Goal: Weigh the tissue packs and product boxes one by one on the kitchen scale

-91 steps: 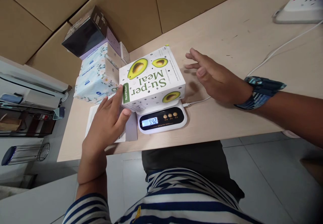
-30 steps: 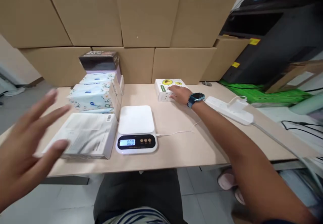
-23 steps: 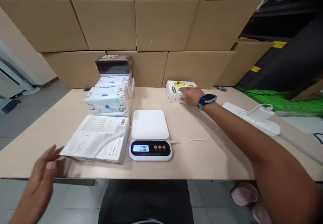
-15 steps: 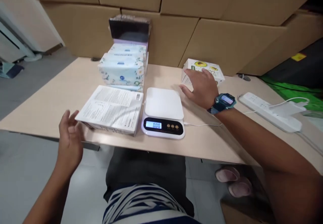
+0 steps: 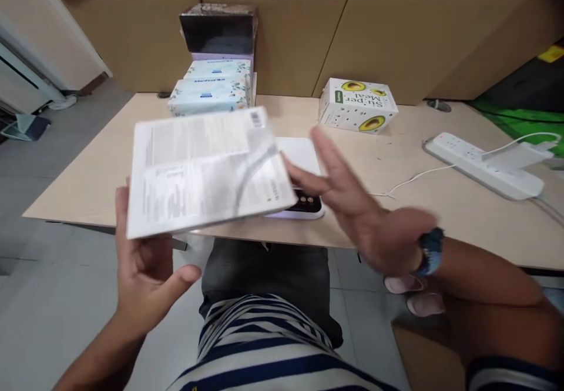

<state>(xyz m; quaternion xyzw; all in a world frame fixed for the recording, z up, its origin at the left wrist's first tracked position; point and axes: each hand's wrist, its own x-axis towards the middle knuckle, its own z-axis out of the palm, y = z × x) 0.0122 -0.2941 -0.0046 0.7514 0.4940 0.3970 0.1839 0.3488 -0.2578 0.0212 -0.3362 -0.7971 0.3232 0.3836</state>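
A flat white box with small printed text [image 5: 202, 170] is lifted off the table, tilted and motion-blurred. My left hand [image 5: 145, 267] supports it from below at its near left corner, fingers curled under it. Stretched out and blurred, my right hand [image 5: 356, 203] reaches toward the box's right edge with fingers apart; a blue watch is on its wrist. Behind the box sits the white kitchen scale [image 5: 302, 161], mostly hidden. The white avocado-print box [image 5: 358, 104] lies at the back of the table.
A stack of tissue packs [image 5: 211, 85] topped by a dark box [image 5: 219, 26] stands at the back left. A white power strip [image 5: 484, 164] with its cable lies at the right. Cardboard cartons [image 5: 388, 32] wall the back of the wooden table [image 5: 440, 203].
My left hand has picked the flat white box up off the table. My right hand left the avocado box and swung back toward the lifted box. The view tilted down.
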